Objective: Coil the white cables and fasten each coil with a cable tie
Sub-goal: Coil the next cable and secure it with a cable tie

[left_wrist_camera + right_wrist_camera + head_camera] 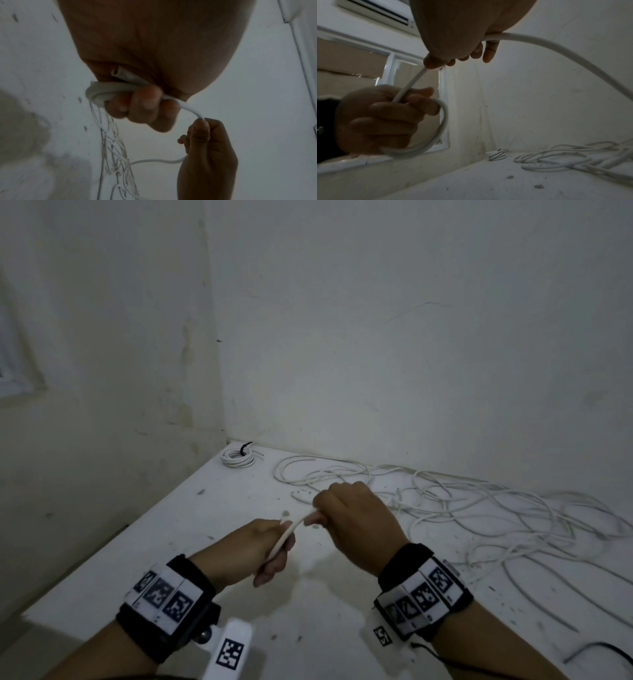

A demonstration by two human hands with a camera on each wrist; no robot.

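the left hand [260, 546] is held above the middle of the white table [113, 570], its fingers [399, 108] curled round a small loop of white cable [443, 121]; the loop curves out past the fingertips and back under the hand, and the cut end of the cable shows in the palm in the left wrist view. the right hand [356, 522] is just beside it, slightly farther from the near edge, with thumb and forefinger pinching the same cable [190, 109] a short way along; its other fingers are loosely bent, not spread. between the two hands the cable runs as a short, slightly bowed stretch. past the right hand it arcs away and down toward the loose tangle of white cables [479, 508] that sprawls over the right half of the table, from the far edge by the wall toward the right edge. in the far left corner of the table lies a finished coil [238, 457], flat on the surface, bound with a black cable tie [245, 447] whose tail sticks up. both wrists carry black bands with printed square markers [164, 594]. a thin black cord [596, 648] lies near the near right corner.
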